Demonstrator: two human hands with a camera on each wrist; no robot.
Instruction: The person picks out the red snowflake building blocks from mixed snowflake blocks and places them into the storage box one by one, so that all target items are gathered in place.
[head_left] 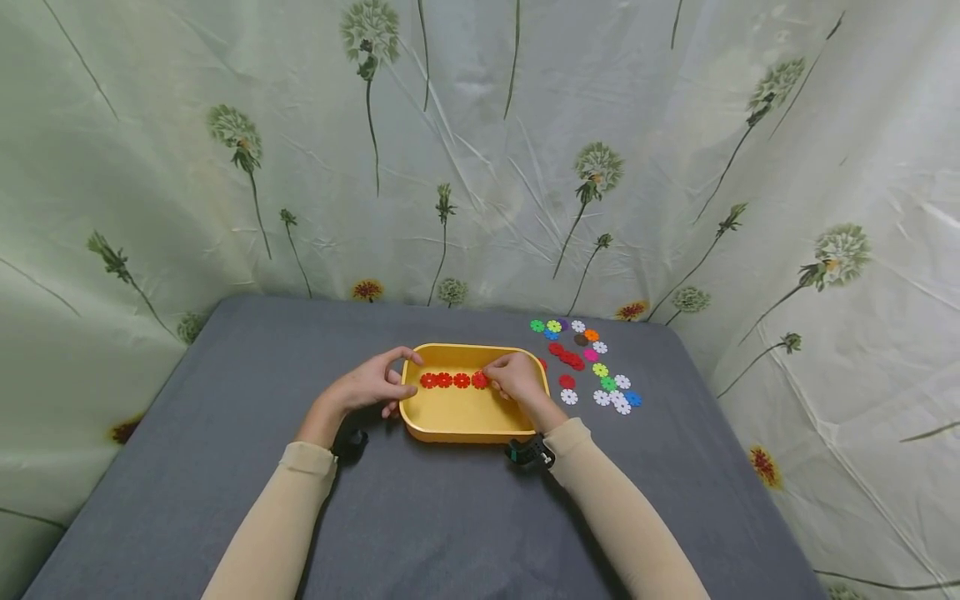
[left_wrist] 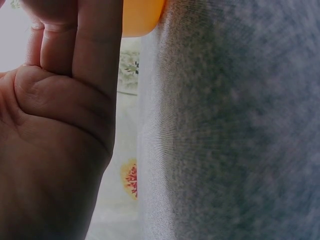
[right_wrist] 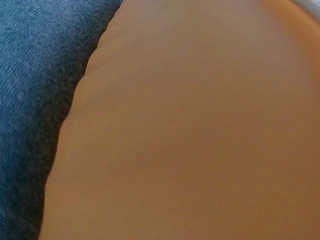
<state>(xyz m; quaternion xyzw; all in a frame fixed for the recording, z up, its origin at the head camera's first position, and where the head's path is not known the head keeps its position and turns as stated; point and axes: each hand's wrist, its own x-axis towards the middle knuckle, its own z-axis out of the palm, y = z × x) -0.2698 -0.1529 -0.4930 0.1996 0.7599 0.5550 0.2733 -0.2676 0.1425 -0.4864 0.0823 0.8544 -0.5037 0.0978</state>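
A yellow plastic tray sits on the grey cloth, with a row of red flower-shaped discs across its floor. At the tray's left end, my left hand grips the rim, thumb and forefinger reaching over it. The left wrist view shows this hand's palm close up, near a corner of the tray. Inside the tray, my right hand pinches the red disc at the row's right end; its fingertips are partly hidden. The tray's wall fills most of the right wrist view, which shows no fingers.
Right of the tray lie scattered flower-shaped discs in several colours, including a red cluster, white ones and a blue one. A floral curtain hangs behind the cloth-covered table.
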